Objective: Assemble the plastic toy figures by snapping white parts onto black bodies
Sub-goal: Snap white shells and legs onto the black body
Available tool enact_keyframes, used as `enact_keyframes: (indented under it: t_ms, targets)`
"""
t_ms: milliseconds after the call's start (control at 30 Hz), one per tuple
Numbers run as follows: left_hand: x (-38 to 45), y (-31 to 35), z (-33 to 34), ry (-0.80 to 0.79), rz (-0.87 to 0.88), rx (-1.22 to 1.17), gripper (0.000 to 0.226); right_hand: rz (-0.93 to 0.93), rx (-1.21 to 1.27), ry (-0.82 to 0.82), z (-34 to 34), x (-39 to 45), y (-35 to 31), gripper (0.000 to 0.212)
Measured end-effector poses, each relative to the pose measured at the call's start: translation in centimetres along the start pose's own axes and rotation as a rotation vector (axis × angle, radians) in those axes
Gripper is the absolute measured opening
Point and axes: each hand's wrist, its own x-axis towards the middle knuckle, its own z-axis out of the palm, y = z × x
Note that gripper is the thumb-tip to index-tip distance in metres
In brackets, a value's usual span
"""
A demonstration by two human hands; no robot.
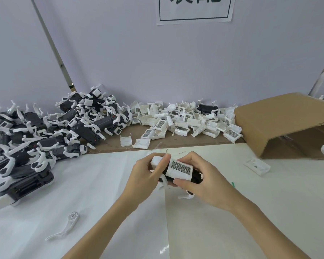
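Toy figure [178,171], a black body with a white cover carrying a dark grid patch, sits just above the middle of the white counter [269,212], held between two bare hands. Going left to right: at far left a heap of black bodies with white legs [45,131] spreads across the counter to the wall. In front of it, near the bottom edge, a single white leg piece [65,228] lies alone. The left hand [146,176] grasps the figure's left end, fingers curled over the white cover. The right hand [204,182] grips the right end, thumb beneath the cover and fingers wrapped around the black body. Behind the hands, along the wall, lies a pile of loose white covers [185,120]. Further right, one white cover [257,166] rests by itself, near a tipped cardboard box [281,116] open toward the viewer.
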Motion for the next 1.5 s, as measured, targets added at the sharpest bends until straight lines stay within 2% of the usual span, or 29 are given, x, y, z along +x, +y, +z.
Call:
enact_keyframes:
  t_ms: [133,233,400,567,767,1067,1233,1333,1400,1500]
  targets:
    - [0.2,-0.1,-0.1,-0.014,-0.071,-0.025,0.03,-0.023,-0.029,-0.012,0.2,-0.1,0.1,0.041]
    - [0.2,0.4,-0.6,-0.08,-0.051,-0.099,0.032,-0.042,-0.027,-0.079,-0.4,-0.2,-0.1,0.053]
    - [0.2,0.5,-0.9,-0.121,0.007,-0.098,0.037,-0.047,0.001,-0.119,-0.6,-0.3,-0.3,0.035]
    - [0.2,-0.1,-1.6,-0.164,0.15,0.092,0.042,-0.065,-0.187,-0.003,-0.8,0.0,0.4,0.044]
    - [0.4,-1.0,-2.2,-0.268,0.296,0.143,0.048,-0.083,-0.161,0.011,-1.0,-0.1,0.4,0.026]
    - [0.4,-0.6,-2.0,-0.226,0.356,0.147,0.042,-0.161,-0.146,0.144,-0.3,0.1,0.2,0.015]
    - [0.1,-0.1,-1.6,-0.188,0.242,0.076,0.044,-0.086,-0.047,0.117,0.1,-0.1,0.1,0.012]
    - [0.1,0.1,-1.5,-0.156,0.207,0.104,0.05,0.02,0.008,0.173,0.0,0.2,-0.1,0.019]
    - [0.2,0.0,-2.0,-0.166,0.308,0.29,0.06,0.173,0.218,0.169,-0.6,0.5,-0.4,0.021]
    - [0.2,-0.4,-2.0,-0.214,0.475,0.517,0.058,0.356,0.468,-0.013,-1.5,0.5,-0.7,0.038]
